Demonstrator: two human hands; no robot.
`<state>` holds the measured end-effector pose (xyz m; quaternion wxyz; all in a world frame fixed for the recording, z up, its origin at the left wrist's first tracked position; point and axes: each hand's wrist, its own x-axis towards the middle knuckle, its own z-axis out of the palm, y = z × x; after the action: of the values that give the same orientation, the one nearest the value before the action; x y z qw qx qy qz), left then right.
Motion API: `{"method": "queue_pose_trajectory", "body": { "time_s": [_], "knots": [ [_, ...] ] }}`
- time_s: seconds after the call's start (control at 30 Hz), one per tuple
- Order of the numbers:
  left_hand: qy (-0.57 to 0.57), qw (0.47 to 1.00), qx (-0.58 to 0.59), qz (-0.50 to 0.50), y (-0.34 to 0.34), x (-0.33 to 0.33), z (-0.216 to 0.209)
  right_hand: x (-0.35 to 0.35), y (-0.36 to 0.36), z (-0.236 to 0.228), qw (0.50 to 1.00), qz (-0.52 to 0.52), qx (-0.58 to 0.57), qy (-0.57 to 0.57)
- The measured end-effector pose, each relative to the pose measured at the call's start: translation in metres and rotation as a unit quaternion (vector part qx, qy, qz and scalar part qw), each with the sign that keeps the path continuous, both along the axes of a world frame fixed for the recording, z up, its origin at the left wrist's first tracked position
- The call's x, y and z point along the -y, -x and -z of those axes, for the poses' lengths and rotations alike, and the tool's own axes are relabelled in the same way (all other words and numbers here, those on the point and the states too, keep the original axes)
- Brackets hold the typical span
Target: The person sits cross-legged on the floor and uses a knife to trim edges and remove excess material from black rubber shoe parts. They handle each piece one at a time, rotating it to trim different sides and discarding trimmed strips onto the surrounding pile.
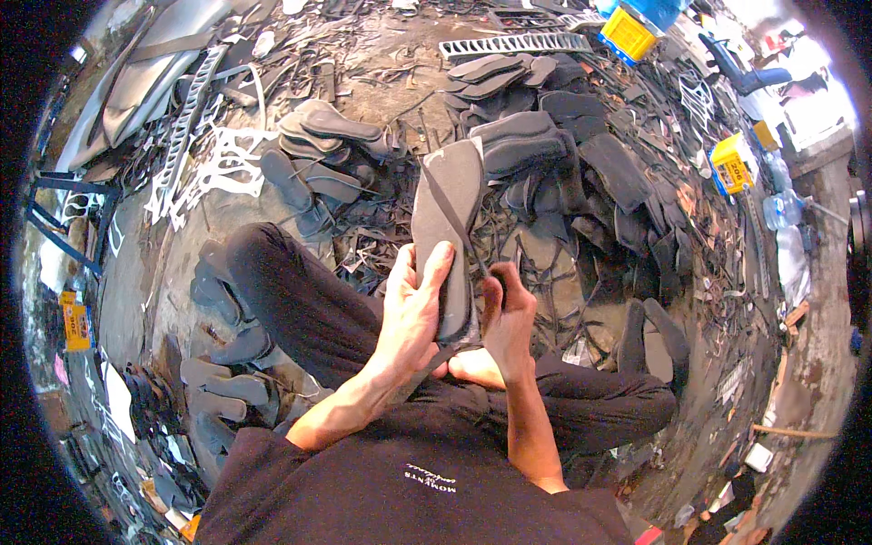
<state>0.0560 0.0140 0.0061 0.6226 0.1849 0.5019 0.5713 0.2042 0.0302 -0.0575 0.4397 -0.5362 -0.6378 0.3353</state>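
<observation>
Above my crossed legs, my left hand (411, 304) grips a long grey shoe sole (445, 195), with the thumb lying on its face. The sole stands tilted, its broad end pointing away from me. A thin dark strip (447, 202) runs slantwise across the sole and leads down to my right hand (510, 318). The fingers of that hand are curled closed around the strip's lower end, close to the sole's right edge. Whether they also hold a tool cannot be made out.
Dark soles (618, 173) lie heaped ahead on the right, and a smaller group of soles (318, 127) ahead on the left. Offcut strips litter the ground. White cut-out sheets (238, 162) lie at left; yellow boxes (729, 163) stand at right. More soles (222, 386) rest by my left leg.
</observation>
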Motion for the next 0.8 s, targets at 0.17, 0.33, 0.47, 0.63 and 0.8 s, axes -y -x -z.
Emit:
{"method": "queue_pose_trajectory", "body": {
  "time_s": [0.17,0.33,0.47,0.63,0.8],
  "knots": [
    [-0.002,0.998,0.056,-0.012,-0.022,0.009,0.002,-0.052,-0.015,0.021,0.996,0.088,0.026,-0.007],
    [-0.076,0.995,-0.061,0.021,-0.023,0.036,0.039,-0.039,-0.008,-0.031,0.957,-0.015,-0.238,0.163],
    [-0.043,0.998,-0.024,0.038,0.007,0.022,0.045,-0.011,-0.002,-0.044,0.972,-0.033,-0.147,0.179],
    [0.002,0.994,-0.11,0.01,0.026,-0.017,0.022,0.03,0.003,-0.049,0.961,-0.096,-0.128,0.227],
    [0.026,0.996,-0.072,0.035,0.047,-0.022,0.012,0.068,-0.001,-0.034,0.99,-0.039,0.001,0.135]
  ]
}}
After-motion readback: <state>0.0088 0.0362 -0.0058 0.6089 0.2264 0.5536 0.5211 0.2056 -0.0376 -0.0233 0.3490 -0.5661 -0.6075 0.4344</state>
